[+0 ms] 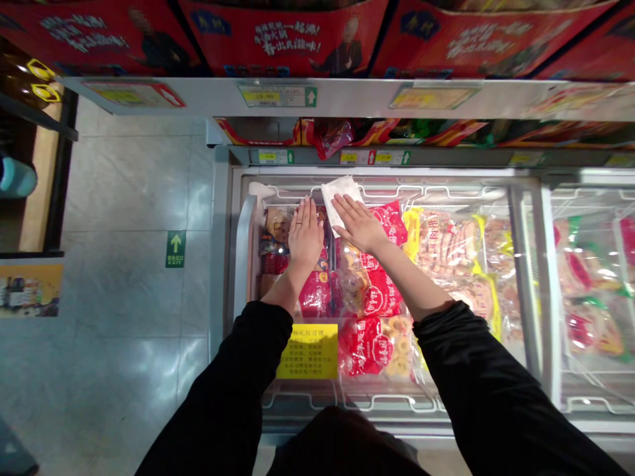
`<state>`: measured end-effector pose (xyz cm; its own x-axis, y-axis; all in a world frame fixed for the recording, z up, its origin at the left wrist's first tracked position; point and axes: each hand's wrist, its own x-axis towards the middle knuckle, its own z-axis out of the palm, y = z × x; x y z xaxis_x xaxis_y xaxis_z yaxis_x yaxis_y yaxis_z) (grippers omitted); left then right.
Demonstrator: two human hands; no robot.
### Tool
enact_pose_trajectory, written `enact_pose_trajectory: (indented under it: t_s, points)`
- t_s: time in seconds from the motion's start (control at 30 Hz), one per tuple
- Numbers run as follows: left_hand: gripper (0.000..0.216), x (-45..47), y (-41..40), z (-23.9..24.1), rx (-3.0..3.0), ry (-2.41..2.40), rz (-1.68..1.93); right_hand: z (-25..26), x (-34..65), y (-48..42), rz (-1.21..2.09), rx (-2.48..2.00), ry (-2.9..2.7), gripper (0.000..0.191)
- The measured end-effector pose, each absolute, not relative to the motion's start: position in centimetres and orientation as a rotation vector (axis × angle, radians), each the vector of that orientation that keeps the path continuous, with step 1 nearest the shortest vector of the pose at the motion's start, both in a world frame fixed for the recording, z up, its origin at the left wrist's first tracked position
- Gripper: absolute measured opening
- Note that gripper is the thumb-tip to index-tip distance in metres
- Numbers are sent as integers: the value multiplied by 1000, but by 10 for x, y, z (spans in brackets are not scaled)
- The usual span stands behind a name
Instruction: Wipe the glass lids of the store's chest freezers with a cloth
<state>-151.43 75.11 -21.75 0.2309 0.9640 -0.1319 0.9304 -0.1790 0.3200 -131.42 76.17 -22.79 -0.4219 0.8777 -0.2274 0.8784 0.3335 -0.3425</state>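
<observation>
Hands lie flat, apart: left hand (304, 233) on clear freezer lid (526, 284), right hand (360, 225) over white cloth (343, 186) at left's 2 o'clock; cloth should be light, limp, best pinned under spread fingers.

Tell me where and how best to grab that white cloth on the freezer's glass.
Probably pinch the white cloth by its far-left corner, coming from the left: it looks thin and flat, that corner lies uncovered, and the right hand is spread over its near-right part.
</observation>
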Motion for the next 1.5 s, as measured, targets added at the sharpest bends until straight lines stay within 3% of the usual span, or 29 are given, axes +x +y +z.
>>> enact_pose_trajectory:
  t_s: [0.37, 0.7, 1.1, 1.5]
  points:
    - [63, -1513, 748, -217, 2172, 1763, 147, -238, -1318, 780, -623, 2083, 2363, 78]
    - [62, -1513, 749, -210, 2166, 1770, 147, -221, -1314, 756, -672, 1832, 2466, 76]
    - [62, -1512, 749, -218, 2209, 1794, 175, -239, -1314, 789, -552, 2139, 2322, 78]
    - [63, -1513, 752, -225, 2197, 1808, 198, -231, -1274, 763, -562, 1846, 2512, 78]
